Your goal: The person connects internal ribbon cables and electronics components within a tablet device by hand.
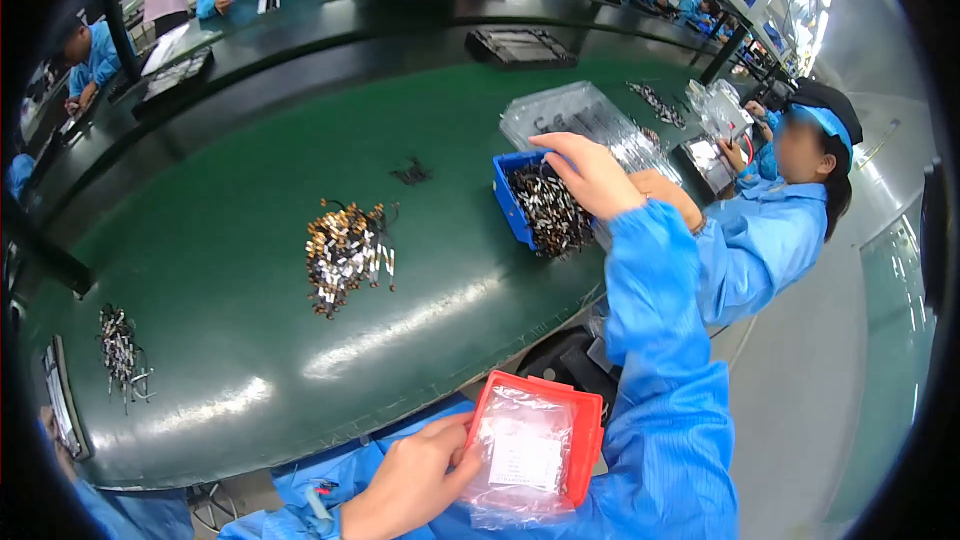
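A red plastic bin (588, 440) is tilted near my lap, with a clear plastic bag (505, 490) bearing a white label lying over it. My left hand (425, 465) grips the bin's left edge, fingers curled against the bag. Reaching out over the table, my right hand (592, 175) has its thumb and fingers around the far rim of a blue bin (512, 202); the bin's hidden corner makes the grip hard to see fully. Small black parts with silvery, shiny ends (550, 208) fill the blue bin. A co-worker's hand (668, 195) is just behind my right wrist.
On the green table (230, 230) lie a heap of gold-tipped small parts (345, 255), a little black pile (410, 172) and another pile (120, 350) at left. A clear plastic tray (575, 110) sits beyond the blue bin. A co-worker (770, 240) sits close at right.
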The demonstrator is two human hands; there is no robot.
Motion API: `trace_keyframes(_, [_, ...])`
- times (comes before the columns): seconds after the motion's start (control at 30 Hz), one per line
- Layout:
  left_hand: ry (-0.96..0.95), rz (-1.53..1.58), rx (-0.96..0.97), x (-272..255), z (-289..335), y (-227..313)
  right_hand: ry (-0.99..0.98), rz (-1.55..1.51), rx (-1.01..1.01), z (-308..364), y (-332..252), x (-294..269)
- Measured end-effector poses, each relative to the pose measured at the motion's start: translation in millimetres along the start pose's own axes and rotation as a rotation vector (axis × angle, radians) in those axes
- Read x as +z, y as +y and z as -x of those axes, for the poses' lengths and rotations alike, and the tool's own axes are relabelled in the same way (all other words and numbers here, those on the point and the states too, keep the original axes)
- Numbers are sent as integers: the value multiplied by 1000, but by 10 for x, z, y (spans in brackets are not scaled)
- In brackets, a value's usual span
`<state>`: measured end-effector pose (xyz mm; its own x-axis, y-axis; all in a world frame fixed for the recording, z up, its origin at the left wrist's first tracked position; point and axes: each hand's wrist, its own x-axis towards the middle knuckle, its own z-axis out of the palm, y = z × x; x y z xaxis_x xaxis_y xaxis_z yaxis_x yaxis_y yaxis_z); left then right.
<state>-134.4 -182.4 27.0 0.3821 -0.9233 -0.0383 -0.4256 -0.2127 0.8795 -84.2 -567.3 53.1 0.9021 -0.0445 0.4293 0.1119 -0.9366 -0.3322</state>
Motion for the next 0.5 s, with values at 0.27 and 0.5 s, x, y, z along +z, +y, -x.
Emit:
trace_keyframes(0.27, [352,-91,-182,-1360,-479,159,-261,64,88,-366,318,425])
trace_keyframes(0.5, [686,-136,-168,-1987,-1977,-522,-208,31,-89,-23,-109,495])
